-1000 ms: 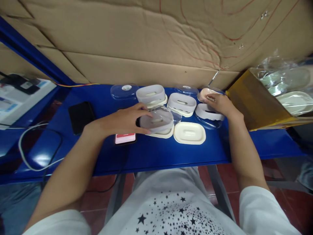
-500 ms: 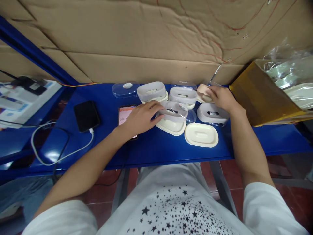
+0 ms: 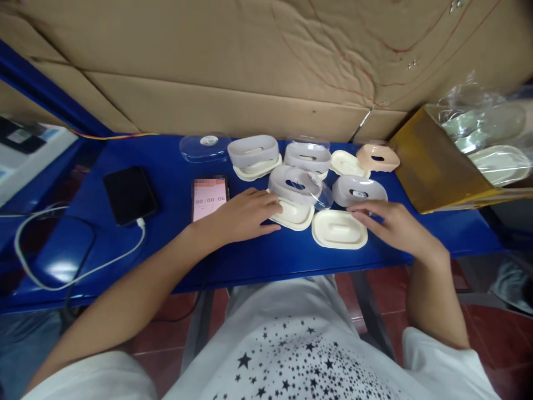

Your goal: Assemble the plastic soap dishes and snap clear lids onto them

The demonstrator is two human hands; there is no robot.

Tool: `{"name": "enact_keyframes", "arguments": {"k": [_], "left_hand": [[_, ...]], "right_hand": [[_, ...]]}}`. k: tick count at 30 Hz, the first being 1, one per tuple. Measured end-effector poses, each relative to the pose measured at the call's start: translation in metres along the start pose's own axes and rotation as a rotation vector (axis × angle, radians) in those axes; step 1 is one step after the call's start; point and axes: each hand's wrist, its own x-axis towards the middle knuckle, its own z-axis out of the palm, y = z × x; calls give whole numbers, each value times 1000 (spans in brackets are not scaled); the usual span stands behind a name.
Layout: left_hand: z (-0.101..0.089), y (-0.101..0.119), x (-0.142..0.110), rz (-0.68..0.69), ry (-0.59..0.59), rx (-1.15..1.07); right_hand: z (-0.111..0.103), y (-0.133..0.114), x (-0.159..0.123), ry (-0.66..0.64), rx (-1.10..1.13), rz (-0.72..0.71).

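My left hand [image 3: 245, 215] rests at the left end of a cream soap dish base [image 3: 293, 216], under a translucent lidded soap box [image 3: 289, 185]. It holds nothing I can see. My right hand [image 3: 393, 225] hovers with spread fingers just right of a cream oval dish [image 3: 338, 229], beneath a translucent white soap box [image 3: 358, 190]. A peach soap box [image 3: 378, 157] sits at the back, beside a cream tray [image 3: 348, 164]. Two more white boxes [image 3: 252, 151] [image 3: 307, 157] stand behind, and a clear lid [image 3: 204, 148] lies at back left.
The blue table [image 3: 291, 255] is backed by a cardboard wall [image 3: 208, 83]. A phone showing a timer [image 3: 209, 197] and a black phone [image 3: 130, 195] with a white cable lie left. A brown folder [image 3: 433, 161] and plastic-wrapped cream pieces [image 3: 483, 136] lie right.
My right hand has left the peach piece at the back and moved forward to the cream dish. The peach box now stands apart from the cream tray. My left hand has shifted slightly right.
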Motion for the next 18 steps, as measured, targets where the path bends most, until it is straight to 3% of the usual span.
{"name": "enact_keyframes", "arguments": {"k": [2,5,10,18], "left_hand": [[-1,2,1,13,-29,15],[-2,5,2,27,-36,29],[-3,7,1,27,-54,40],[0,13,3,56,-59,41]], "right_hand": [[14,9,-18,17,-56,42],[29,29,-27,142,-175,75],[38,50,-15,170,-220,62],[39,57,-1,210,-258,122]]}}
